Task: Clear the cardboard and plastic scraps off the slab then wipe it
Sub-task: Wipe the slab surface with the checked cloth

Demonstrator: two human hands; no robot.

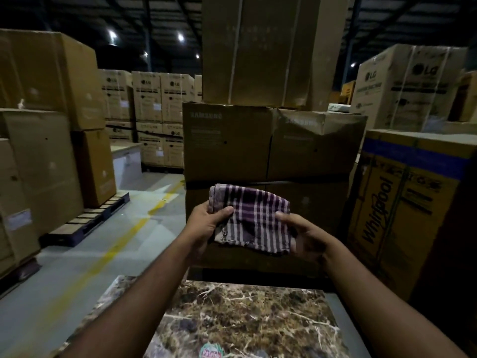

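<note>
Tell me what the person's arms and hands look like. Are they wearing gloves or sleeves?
No gloves and no sleeves show. Both forearms are bare all the way to the bottom edge of the picture, and the left hand and right hand are bare too. No watch, ring or bracelet shows, though the light is dim.

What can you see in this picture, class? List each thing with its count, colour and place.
cloth: one, purple and white check, held up above the slab
slab: one, brown marble pattern, bottom centre
sticker: one, red and green, near edge of slab
boxes: many, brown cardboard, stacked all around
pallet: one, dark, on floor at left
floor line: one, yellow, on grey floor
left hand: grips cloth's left edge
right hand: holds cloth's right edge
</note>
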